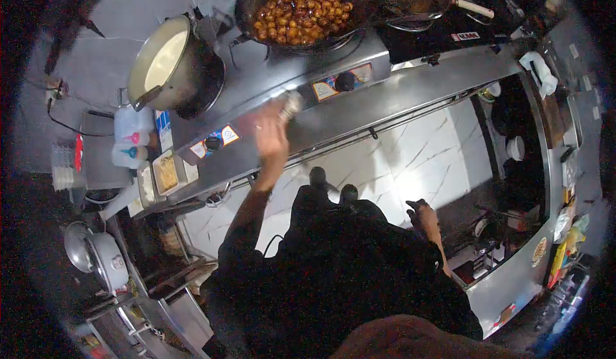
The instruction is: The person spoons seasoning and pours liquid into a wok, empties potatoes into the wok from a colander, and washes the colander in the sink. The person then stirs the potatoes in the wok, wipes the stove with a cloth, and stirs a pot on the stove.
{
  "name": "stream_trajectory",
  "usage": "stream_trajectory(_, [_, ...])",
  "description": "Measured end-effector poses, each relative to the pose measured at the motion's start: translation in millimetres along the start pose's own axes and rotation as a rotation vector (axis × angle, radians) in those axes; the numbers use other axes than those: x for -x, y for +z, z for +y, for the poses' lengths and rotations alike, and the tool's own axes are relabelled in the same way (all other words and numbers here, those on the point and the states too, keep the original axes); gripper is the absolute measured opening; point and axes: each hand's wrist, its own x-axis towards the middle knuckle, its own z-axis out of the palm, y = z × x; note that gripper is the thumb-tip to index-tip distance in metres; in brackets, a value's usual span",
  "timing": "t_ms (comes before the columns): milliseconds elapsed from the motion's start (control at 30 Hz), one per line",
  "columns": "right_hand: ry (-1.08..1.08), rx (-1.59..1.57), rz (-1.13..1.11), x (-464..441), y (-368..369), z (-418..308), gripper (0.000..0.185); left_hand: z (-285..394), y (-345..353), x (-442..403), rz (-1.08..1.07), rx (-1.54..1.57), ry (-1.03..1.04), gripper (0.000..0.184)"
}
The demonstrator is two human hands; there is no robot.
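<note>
My left hand (pixel 273 139) is stretched over the steel front of the stove (pixel 256 112), between two control knobs. Motion smears its fingers. A small whitish-grey bundle (pixel 292 104) shows at the fingertips, too blurred to name. Low on the right hangs my right hand (pixel 427 220), over the floor and away from the stove. Its fingers are in shadow and look apart, with nothing visible in them. Beyond my left hand, a wok (pixel 247 22) holds many glossy brown round pieces (pixel 305 12). A deep pot (pixel 186 64) with pale creamy liquid (pixel 165 60) stands to the left.
Another dark pan (pixel 443 3) with a light handle sits at the back right. Left of the stove are squeeze bottles (pixel 135 152) and a tray of yellowish crumbs (pixel 168 173). A rice cooker (pixel 109 263) stands lower left. Steel counter (pixel 536 256) edges run along my right.
</note>
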Motion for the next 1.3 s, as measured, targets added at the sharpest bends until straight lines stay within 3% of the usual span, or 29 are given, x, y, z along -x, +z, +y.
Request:
stream_trajectory(67, [-0.023,-0.023,-0.004,-5.3,2.3,-5.6,0.032,7.7,-25.7,-43.3,-0.048,-0.145,-0.090,0.047])
stream_trajectory(167, [-0.075,-0.074,0.022,-22.7,1.1,-23.6,0.031,-41.0,21.9,-64.7,-0.196,-0.287,-0.113,0.051])
stream_trajectory(333, [-0.007,-0.072,-0.016,-40.6,9.9,-39.0,0.029,-130.5,67.6,-151.0,-0.191,-0.304,-0.074,0.050])
stream_trajectory(400, [-0.017,-0.054,-0.023,-44.4,14.6,-46.0,0.029,-151.1,58.1,-211.7,-0.707,-0.426,-0.322,0.048])
stream_trajectory(467, [-0.040,-0.071,-0.027,-43.4,19.4,-51.2,0.029,-242.3,125.9,-219.5,-0.476,-0.539,-0.138,0.047])
stream_trajectory(533, [-0.019,-0.132,-0.038,-40.1,23.5,-52.8,0.031,-252.7,135.9,-202.7,-0.306,-0.518,-0.103,0.046])
stream_trajectory(600, [-0.045,-0.220,-0.004,-34.2,28.1,-52.9,0.032,-174.0,93.7,-188.0,-0.183,-0.379,-0.205,0.044])
stream_trajectory(667, [0.031,-0.208,-0.110,-27.8,26.9,-56.8,0.032,-119.2,83.2,-146.7,0.139,-0.297,-0.117,0.042])
stream_trajectory(700, [0.065,-0.201,-0.161,-25.7,25.6,-57.3,0.032,-96.6,86.3,-129.2,0.183,-0.243,-0.047,0.040])
stream_trajectory(733, [-0.030,-0.125,-0.108,-24.3,37.9,-47.6,0.032,-75.2,93.2,-114.0,0.226,-0.195,0.022,0.039])
stream_trajectory(767, [-0.053,-0.100,-0.135,-22.4,39.7,-44.6,0.031,-37.4,89.0,-113.2,0.033,0.529,-0.174,0.034])
stream_trajectory(800, [-0.079,-0.072,-0.161,-22.2,40.3,-41.9,0.031,0.1,85.1,-112.1,0.014,1.203,-0.493,0.029])
stream_trajectory(833, [-0.108,-0.045,-0.186,-23.1,40.1,-41.1,0.031,11.8,89.3,-107.5,0.009,0.618,-0.168,0.029])
stream_trajectory(867, [-0.133,-0.057,-0.181,-24.0,36.6,-42.2,0.031,24.0,92.8,-103.1,0.168,0.000,0.070,0.028])
stream_trajectory(967, [-0.212,-0.052,-0.136,-28.0,18.7,-41.6,0.031,16.0,76.6,-82.5,0.002,0.059,0.125,0.037])
stream_trajectory(1033, [-0.271,-0.021,-0.041,-34.6,14.9,-36.3,0.031,-11.8,50.3,-55.1,0.005,-0.196,0.180,0.036])
stream_trajectory(1067, [-0.286,0.023,-0.042,-38.3,12.4,-31.9,0.033,-20.1,30.0,-46.6,-0.058,-0.301,0.066,0.044])
stream_trajectory(1167, [-0.258,0.142,-0.080,-39.6,-10.6,-49.2,0.034,-60.2,8.4,1.4,0.154,-0.104,-0.123,0.053])
stream_trajectory(1300, [-0.410,0.108,-0.027,-47.4,-20.7,-54.7,0.037,-83.0,-15.8,98.2,-0.099,-0.113,0.031,0.050])
